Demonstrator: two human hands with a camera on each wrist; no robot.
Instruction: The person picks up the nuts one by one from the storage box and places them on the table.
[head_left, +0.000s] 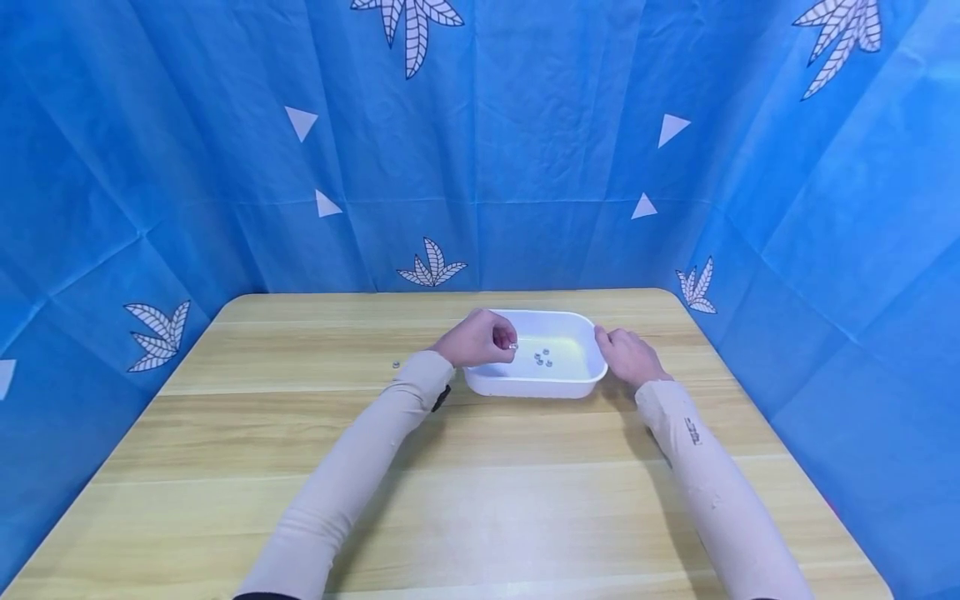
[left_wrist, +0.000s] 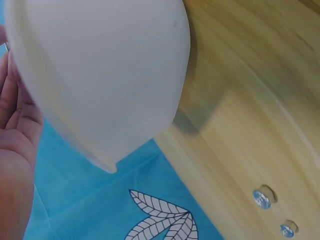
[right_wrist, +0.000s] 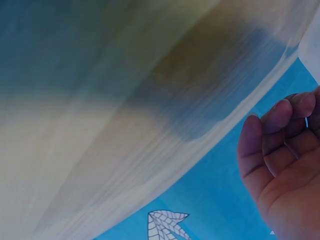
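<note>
A white plastic basin (head_left: 536, 388) stands toward the back of the table, with several small silvery pieces (head_left: 540, 362) on its floor. Over its left side, my left hand (head_left: 482, 338) pinches another small round silvery piece (head_left: 513, 346) between thumb and fingertips. My right hand (head_left: 630, 357) grips the basin's right rim, thumb on the edge. In the right wrist view the fingers (right_wrist: 277, 125) are curled, and only a corner of the basin shows. The left wrist view has the basin's outer wall (left_wrist: 110, 75) covering most of the fingertips.
On the wooden table (head_left: 480, 483), left of the basin, lies a loose silvery piece (head_left: 396, 364). The left wrist view shows two such shiny round pieces (left_wrist: 263, 197) on the wood. A blue patterned curtain (head_left: 540, 167) hangs behind the table and along its sides.
</note>
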